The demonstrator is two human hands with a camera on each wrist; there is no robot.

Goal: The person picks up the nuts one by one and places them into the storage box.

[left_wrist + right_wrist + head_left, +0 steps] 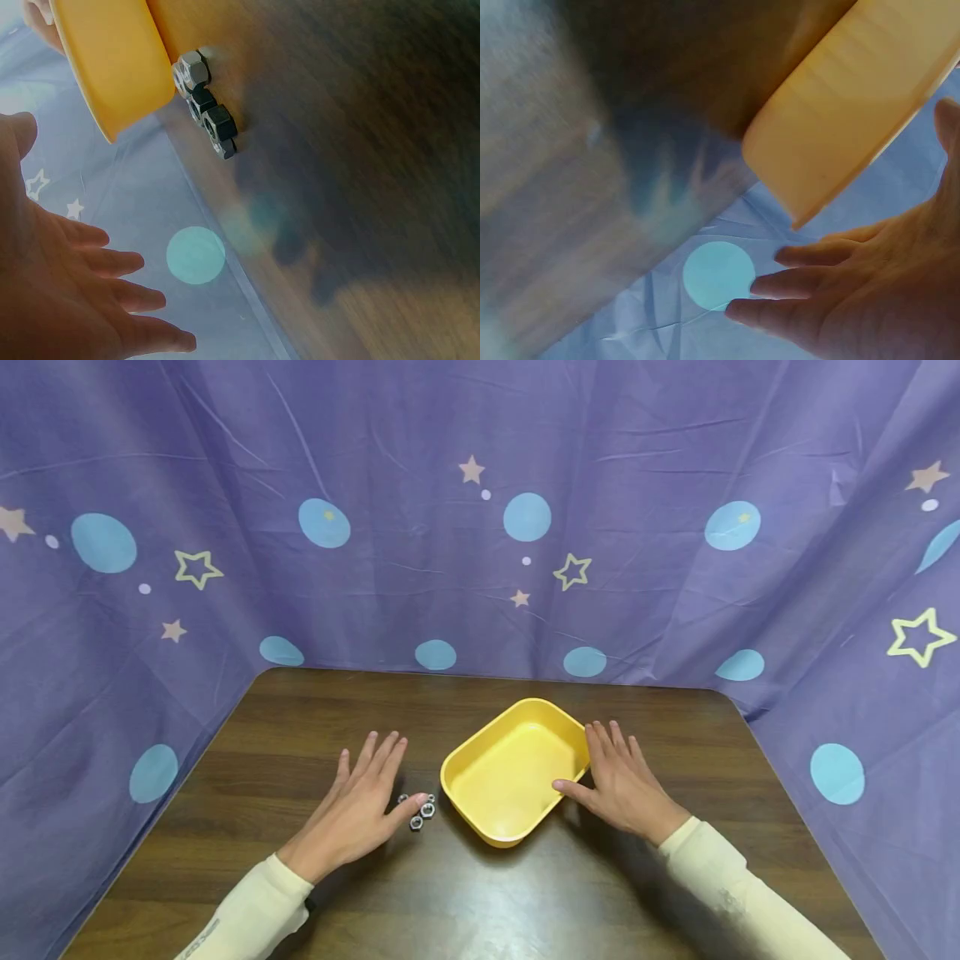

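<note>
A yellow plastic basin [517, 768] with rounded corners stands on the wooden table, turned at an angle. Left of it lie several metal hex nuts [427, 811] in a small cluster, which the left wrist view shows as nuts [195, 69] close by the basin [120, 60]. My left hand [356, 814] is held over the table with its fingers spread, its thumb overlapping the nuts in the head view. My right hand [622, 781] is at the basin's right side, fingers straight, thumb and fingertips right at the rim. Neither hand grips anything.
The brown wooden table [300, 718] has rounded far corners. A purple curtain [420, 577] with stars and blue dots hangs behind it and along both sides. Both hands cast shadows on the tabletop.
</note>
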